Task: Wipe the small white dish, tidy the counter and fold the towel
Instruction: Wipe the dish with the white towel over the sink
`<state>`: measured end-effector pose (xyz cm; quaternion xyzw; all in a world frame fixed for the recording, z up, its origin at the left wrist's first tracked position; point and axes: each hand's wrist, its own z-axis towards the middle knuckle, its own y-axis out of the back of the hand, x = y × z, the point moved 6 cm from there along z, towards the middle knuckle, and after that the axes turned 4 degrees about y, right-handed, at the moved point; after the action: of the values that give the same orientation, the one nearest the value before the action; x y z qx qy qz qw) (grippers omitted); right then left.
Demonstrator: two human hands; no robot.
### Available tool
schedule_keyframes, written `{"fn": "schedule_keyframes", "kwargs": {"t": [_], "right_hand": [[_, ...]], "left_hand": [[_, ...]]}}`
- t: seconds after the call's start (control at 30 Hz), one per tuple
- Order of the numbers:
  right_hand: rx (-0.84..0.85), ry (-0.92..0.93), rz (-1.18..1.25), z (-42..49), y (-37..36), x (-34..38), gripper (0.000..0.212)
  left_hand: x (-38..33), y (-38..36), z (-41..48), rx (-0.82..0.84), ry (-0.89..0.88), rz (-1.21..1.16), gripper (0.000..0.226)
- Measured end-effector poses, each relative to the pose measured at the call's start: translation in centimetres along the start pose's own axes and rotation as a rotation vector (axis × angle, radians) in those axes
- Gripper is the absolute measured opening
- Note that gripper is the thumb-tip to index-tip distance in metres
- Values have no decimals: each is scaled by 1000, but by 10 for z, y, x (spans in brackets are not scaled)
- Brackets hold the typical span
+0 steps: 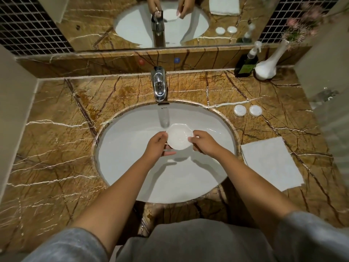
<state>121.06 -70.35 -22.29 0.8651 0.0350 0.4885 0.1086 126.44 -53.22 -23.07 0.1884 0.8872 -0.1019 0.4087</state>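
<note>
Glossy veined marble counter [56, 148], chrome faucet [159, 84]

The left hand [158, 146] covers the near-left rim of the small white dish [179, 136], and its fingers pass beneath. The label on the dark bottle [245, 65] is too blurred to read. The flowers [300, 25] smear into pink haze.

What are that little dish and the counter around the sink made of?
The small white dish, held over the basin by the left hand and right hand, looks like glazed ceramic: white, smooth, faintly shiny. The counter looks like polished brown marble, with pale and dark veins and reflections.
</note>
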Motion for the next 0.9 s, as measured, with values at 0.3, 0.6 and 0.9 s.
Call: {"fn": "schedule_keyframes", "kwargs": {"t": [0.3,0.6,0.9], "right_hand": [[-129,88,-131,-43,36,-2,36],[-745,-48,-853,-143,93,-70,43],[-640,-115,-1063,-135,105,-74,42]], "left_hand": [[2,-41,-12,60,22,29,42],[0,-75,-13,98,36,-127,15],[0,-89,-12,119,39,-111,28]]}}
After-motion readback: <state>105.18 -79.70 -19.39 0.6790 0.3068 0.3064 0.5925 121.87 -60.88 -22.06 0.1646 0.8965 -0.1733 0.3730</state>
